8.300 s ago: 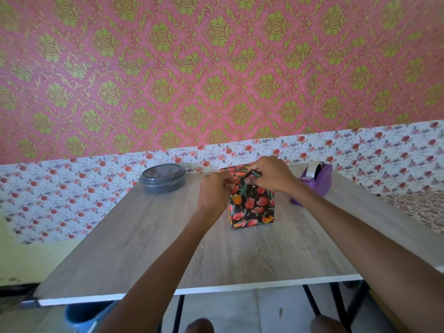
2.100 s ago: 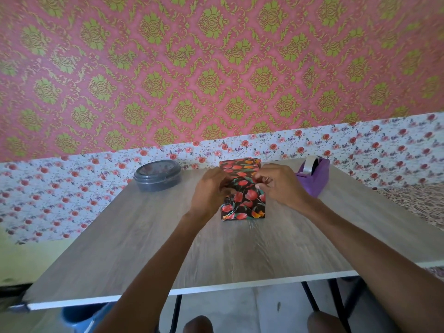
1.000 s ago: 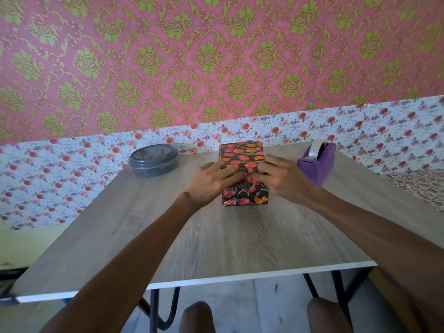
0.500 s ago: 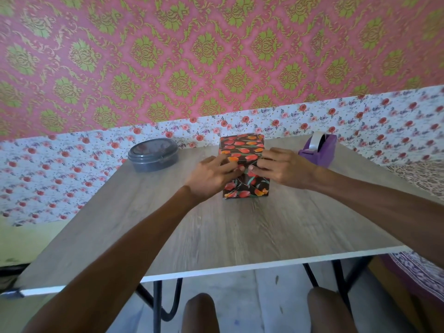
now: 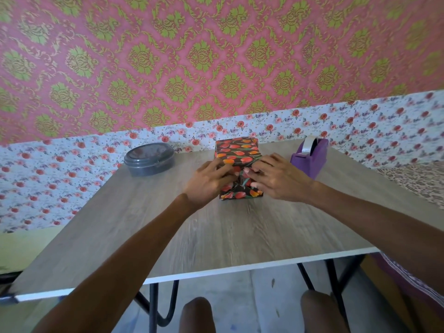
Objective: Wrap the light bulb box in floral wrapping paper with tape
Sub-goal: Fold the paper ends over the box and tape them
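glossy floral-wrapped box (image 5: pixel 236 150), left hand (image 5: pixel 206 185), right hand (image 5: pixel 280 181) pressing creased end, woodgrain table (image 5: pixel 216 236)

The rectangular box wrapped in black paper printed with red and orange tulips (image 5: pixel 236 150) lies toward the far middle of the grey wood-grain table (image 5: pixel 216 236), with 1 end turned toward the person. Paper covers its top smoothly. On the near end the folded flaps meet in a crease under the fingers of the left hand (image 5: pixel 206 183) and right hand (image 5: pixel 278 179). The purple plastic tape dispenser (image 5: pixel 310 159) stands near its right side, apart.
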Demonstrator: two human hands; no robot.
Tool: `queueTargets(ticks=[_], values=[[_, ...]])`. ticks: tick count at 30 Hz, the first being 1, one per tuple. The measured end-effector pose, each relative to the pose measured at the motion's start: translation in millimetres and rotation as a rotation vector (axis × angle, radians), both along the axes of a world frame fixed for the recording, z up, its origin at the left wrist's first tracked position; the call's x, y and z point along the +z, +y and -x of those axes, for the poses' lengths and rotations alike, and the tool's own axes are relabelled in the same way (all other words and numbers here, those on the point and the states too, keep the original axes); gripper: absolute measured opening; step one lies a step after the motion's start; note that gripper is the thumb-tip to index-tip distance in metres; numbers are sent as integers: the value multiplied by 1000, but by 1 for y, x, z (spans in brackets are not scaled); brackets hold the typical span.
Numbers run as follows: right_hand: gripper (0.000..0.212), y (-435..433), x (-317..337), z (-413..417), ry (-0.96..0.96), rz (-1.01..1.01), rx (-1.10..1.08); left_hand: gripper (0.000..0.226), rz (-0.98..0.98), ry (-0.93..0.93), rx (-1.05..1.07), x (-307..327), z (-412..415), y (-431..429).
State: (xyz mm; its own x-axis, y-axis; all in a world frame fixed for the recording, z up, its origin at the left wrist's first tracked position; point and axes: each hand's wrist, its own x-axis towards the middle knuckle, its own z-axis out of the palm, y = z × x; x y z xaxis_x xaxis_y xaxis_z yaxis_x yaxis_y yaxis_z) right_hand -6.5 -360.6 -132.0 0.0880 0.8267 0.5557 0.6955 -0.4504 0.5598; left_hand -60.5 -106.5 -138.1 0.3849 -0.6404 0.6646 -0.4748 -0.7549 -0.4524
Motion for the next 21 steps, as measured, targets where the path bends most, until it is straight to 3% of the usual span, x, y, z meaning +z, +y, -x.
queueTargets(ticks=[5,7,9,11,13,17,21], values=[[24,29,-14,10,419,-648,12,17,439,200,71,6,-1,-18],[36,37,-20,12,525,-869,-69,16,520,235,93,6,-2,-23],[62,40,-23,10,605,-1002,-137,19,558,273,88,9,-2,-24],[86,40,-22,9,779,-1019,-169,35,587,309,94,13,-1,-25],[94,41,-18,8,897,-958,-207,55,658,388,120,16,0,-27],[92,43,-14,9,880,-938,-216,69,905,475,185,8,-11,-21],[90,51,-21,10,845,-970,-220,81,1132,753,130,-5,-14,-18]])
